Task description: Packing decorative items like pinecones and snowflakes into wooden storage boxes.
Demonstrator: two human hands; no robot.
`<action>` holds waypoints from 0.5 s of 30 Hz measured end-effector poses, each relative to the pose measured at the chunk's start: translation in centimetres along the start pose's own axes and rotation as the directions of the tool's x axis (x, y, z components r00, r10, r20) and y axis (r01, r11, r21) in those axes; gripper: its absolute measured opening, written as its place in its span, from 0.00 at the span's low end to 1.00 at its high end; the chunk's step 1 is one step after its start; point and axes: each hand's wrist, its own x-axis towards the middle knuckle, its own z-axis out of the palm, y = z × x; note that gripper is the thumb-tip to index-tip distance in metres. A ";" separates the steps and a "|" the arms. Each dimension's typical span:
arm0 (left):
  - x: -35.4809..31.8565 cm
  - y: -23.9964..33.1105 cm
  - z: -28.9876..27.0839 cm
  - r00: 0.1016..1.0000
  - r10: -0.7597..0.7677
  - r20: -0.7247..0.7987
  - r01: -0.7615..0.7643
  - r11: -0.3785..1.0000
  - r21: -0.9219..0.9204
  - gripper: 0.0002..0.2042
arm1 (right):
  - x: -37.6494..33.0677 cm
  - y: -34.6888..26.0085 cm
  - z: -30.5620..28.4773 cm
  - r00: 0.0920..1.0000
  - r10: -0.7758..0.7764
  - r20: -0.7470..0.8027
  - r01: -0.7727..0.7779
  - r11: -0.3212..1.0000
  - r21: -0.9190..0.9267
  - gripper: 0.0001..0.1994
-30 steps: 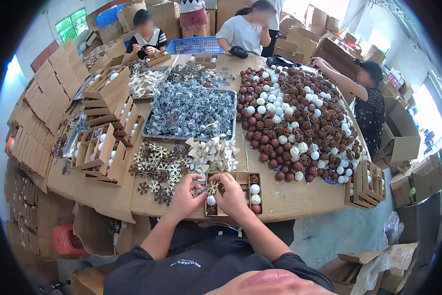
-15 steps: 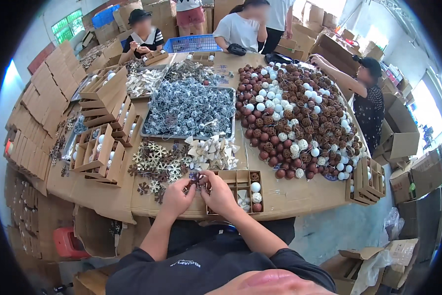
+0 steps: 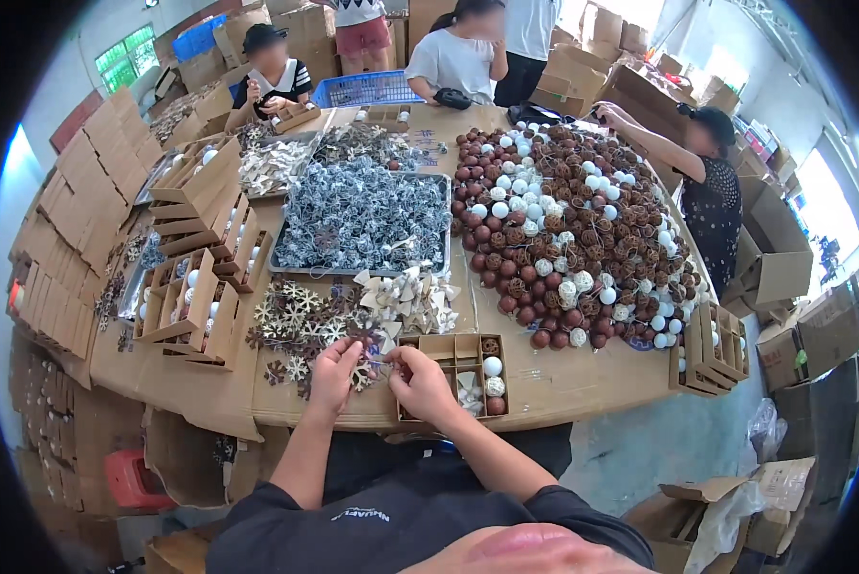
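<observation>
My left hand is closed in a pinch on a dark brown snowflake ornament. My right hand is a little apart from it, its fingertips pinched on what looks like the ornament's thin hanging string. Beneath and beside my right hand stands a divided cardboard box. Its right column holds a brown twig ball, a white ball, a white woven ball and a reddish-brown ball. A pale wooden piece lies in a middle compartment. Brown and cream snowflakes lie in a pile just beyond my left hand.
Pale wooden pieces are heaped beyond the box. A metal tray holds silvery-blue ornaments. Brown and white balls cover the table's right. Divided boxes stand stacked at left and right. Several other people are around the table's far side.
My hands have moved apart slightly, with the snowflake now at my left fingertips and the string at my right. The view has shifted a little. A person at far left has raised a hand.
</observation>
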 end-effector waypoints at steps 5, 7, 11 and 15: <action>0.0 -0.8 -0.3 0.999 -0.011 0.052 0.008 0.998 0.069 0.09 | 0.1 0.0 -0.4 0.990 0.071 0.120 -0.079 0.995 0.063 0.11; 0.1 -0.6 -0.1 0.999 0.031 0.042 -0.036 0.992 0.123 0.08 | 0.2 -0.3 0.2 0.995 0.081 0.054 -0.091 0.971 0.222 0.10; -0.4 0.5 0.6 0.986 -0.093 0.136 0.095 0.995 -0.013 0.08 | 0.2 -0.1 0.0 0.999 -0.050 0.009 0.049 0.997 0.057 0.10; -0.3 0.0 0.1 0.993 -0.022 0.118 0.035 0.993 -0.109 0.07 | 0.3 0.9 0.0 0.995 0.006 0.096 -0.009 0.999 0.033 0.14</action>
